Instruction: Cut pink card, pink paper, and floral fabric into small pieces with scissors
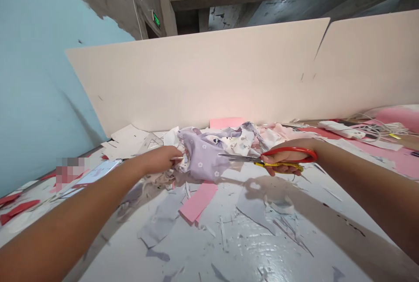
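My left hand (162, 159) is closed, pinching the edge of a lilac fabric piece with small white flowers (206, 155), held up off the white table (242, 247). My right hand (284, 157) grips scissors with red and yellow handles (278, 159). Their blades point left and reach into the fabric's right edge. Behind the lilac piece lies more printed cloth (235, 140) in a loose heap.
A pink paper strip (198, 202) and several grey scraps lie on the table under my hands. A beige board (209, 81) stands upright along the back. White sheets and a clear triangle ruler (149, 142) sit at the left; a white power strip (340, 129) with cables at the right.
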A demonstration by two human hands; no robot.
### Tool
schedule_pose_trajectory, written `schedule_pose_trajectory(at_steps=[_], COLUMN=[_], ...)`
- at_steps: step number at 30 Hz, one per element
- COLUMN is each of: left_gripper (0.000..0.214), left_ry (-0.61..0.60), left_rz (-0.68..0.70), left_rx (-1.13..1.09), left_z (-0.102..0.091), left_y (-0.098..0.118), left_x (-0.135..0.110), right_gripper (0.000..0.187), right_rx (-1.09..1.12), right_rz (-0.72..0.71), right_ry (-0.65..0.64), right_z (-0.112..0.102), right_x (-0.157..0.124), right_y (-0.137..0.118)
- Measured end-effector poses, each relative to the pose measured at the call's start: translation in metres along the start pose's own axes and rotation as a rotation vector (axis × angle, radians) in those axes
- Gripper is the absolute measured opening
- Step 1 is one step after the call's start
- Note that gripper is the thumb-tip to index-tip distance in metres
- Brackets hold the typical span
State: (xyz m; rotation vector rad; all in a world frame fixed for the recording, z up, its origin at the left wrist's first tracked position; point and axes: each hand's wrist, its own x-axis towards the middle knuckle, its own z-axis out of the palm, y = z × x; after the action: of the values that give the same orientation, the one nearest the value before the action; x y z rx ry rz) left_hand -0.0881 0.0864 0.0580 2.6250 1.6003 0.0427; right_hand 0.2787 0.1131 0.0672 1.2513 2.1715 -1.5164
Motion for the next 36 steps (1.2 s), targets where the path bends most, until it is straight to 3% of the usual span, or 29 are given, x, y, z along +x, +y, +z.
schedule_pose_trajectory(at_steps=[3,6,12,17,21,24,26,28,31,33,36], left_gripper=[0.012,0.016,0.033,0.051,0.05,0.032,0.019,0.029,0.048,0.039,0.018], left_ry=[0.003,0.029,0.18,0.286,0.239,0.202,0.229,0.313,0.458,0.514,0.506], left_rz=[-0.052,-0.011,0.018,-0.003,-0.166,-0.1,-0.099,-0.145,-0.209,-0.166,-0.031], left_rx=[0.021,0.145,0.509,0.541,0.478,0.314,0.244,0.216,0.257,0.323,0.415], left_z=[-0.022,-0.026,0.007,0.024,0.01,0.004,0.011,0.027,0.053,0.062,0.065], left_y=[-0.009,-0.01,-0.017,-0.024,0.011,0.053,0.078,0.093,0.099,0.094,0.084], left_x=[-0.002,-0.006,-0.019,-0.027,-0.03,-0.024,-0.011,0.007,0.033,0.043,0.044], right_gripper=[0.055,0.06,0.056,0.059,0.056,0.054,0.054,0.056,0.06,0.062,0.061], right_rx=[-0.002,0.003,-0.042,-0.016,0.013,0.041,0.067,0.092,0.117,0.128,0.135], right_rz=[-0.027,-0.092,-0.062,-0.016,-0.049,-0.067,-0.079,-0.09,-0.107,-0.124,-0.131], right_ry=[-0.01,0.008,-0.006,-0.044,-0.057,-0.073,-0.087,-0.102,-0.11,-0.104,-0.103], right_z=[0.003,0.006,0.003,-0.001,-0.001,-0.002,-0.003,-0.005,-0.006,-0.006,-0.006], right_x=[0.012,0.023,0.03,0.031,0.033,0.033,0.033,0.034,0.036,0.036,0.035], right_y=[-0.003,-0.005,-0.008,-0.006,-0.006,-0.005,-0.003,0.0,0.004,0.007,0.013])
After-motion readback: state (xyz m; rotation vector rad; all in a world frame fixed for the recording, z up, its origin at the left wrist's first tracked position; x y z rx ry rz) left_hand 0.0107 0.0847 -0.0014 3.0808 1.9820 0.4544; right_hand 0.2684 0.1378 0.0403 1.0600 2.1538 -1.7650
